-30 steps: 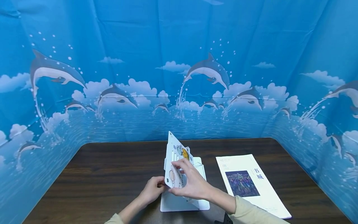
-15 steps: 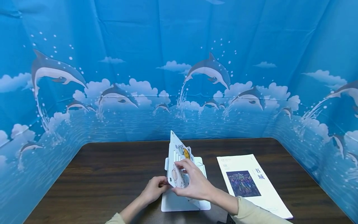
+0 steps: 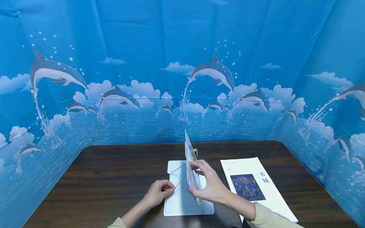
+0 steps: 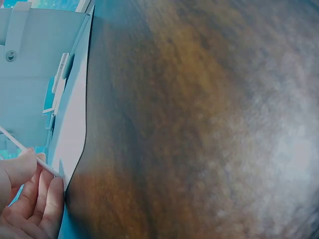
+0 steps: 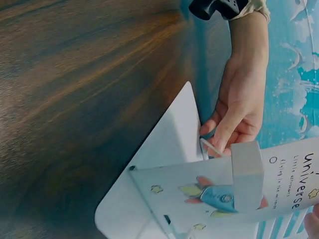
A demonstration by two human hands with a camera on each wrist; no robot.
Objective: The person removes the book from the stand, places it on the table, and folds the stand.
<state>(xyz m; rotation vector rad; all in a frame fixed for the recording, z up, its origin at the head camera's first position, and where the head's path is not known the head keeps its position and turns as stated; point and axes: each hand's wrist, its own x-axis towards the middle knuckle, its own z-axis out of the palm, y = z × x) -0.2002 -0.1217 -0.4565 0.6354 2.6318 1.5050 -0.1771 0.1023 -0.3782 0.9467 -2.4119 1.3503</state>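
Note:
A white book stand has a flat base (image 3: 182, 205) on the table and a hinged panel (image 3: 188, 150) standing nearly upright. Planet and rocket prints, with the word "universe", decorate the panel (image 5: 164, 181). My left hand (image 3: 158, 193) pinches the thin wire support (image 3: 179, 182) between thumb and fingers, low over the base's left side. The same wire (image 4: 17, 143) slants up from those fingers toward the panel's back in the left wrist view. My right hand (image 3: 212, 186) holds the panel from its printed side, thumb near the lower edge; only its fingertips (image 5: 313, 224) show in the right wrist view.
To the right lies a white book (image 3: 273, 196) with a dark picture on its cover, near my right forearm. The dark wooden table (image 3: 114, 171) ends at a blue dolphin-print curtain (image 3: 154, 63).
The panel has swung right, from leaning left to nearly upright, and my right hand has moved right with it. The wire and more of the base now show. My left hand stays about in place.

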